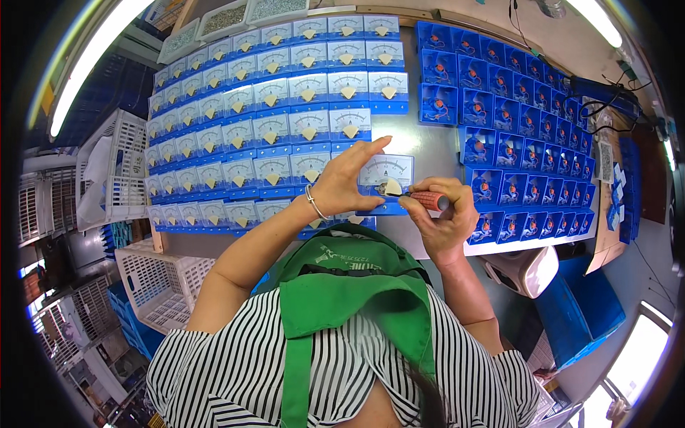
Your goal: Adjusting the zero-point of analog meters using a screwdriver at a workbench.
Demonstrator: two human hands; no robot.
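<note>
Left hand [342,182] grips the panel meter [386,180] by its top and left edges, fingers clamped on the housing. Right hand [444,217] is closed around an orange-handled screwdriver [427,200], tip on the meter's lower front, just beside the left thumb.

Containers: white mesh crates [160,285] below-left of the left hand, contents not readable. Shallow trays [222,19] far above the left hand hold small grey parts, too fine to identify.

Meter in hand: white dial face with an arc scale, blue base strip, pale wedge-shaped cover at bottom centre. It sits on the grey bench [435,146] between both hands.

Above-left of the left hand: rows of finished meters [271,107], same white face, blue base. Above-right of the right hand: rows of open blue housings [521,121] with orange parts showing inside.
</note>
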